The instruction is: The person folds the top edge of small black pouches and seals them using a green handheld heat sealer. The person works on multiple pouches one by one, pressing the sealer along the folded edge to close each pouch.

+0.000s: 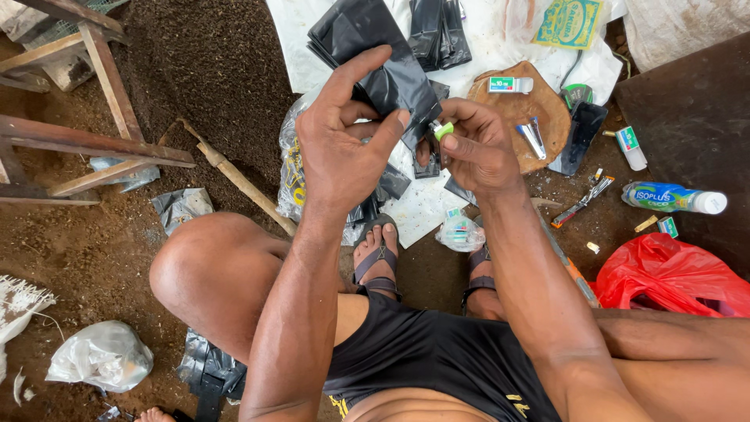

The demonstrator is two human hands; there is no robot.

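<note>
My left hand (344,133) pinches a black plastic bag (383,62) between thumb and fingers, holding it up over the ground. My right hand (476,148) grips a small stapler-like tool with a green tip (443,130) pressed against the bag's lower edge. Both hands meet above my sandalled feet (379,258). More black bags (437,31) lie stacked on a white sheet (484,47) beyond the hands.
A round wooden block (547,117) holds a small box and a metal clip. A plastic bottle (672,198) and a red plastic bag (672,273) lie at right. Wooden frame pieces (94,148) stand at left; a stick (238,184) and crumpled clear bags lie on the dirt.
</note>
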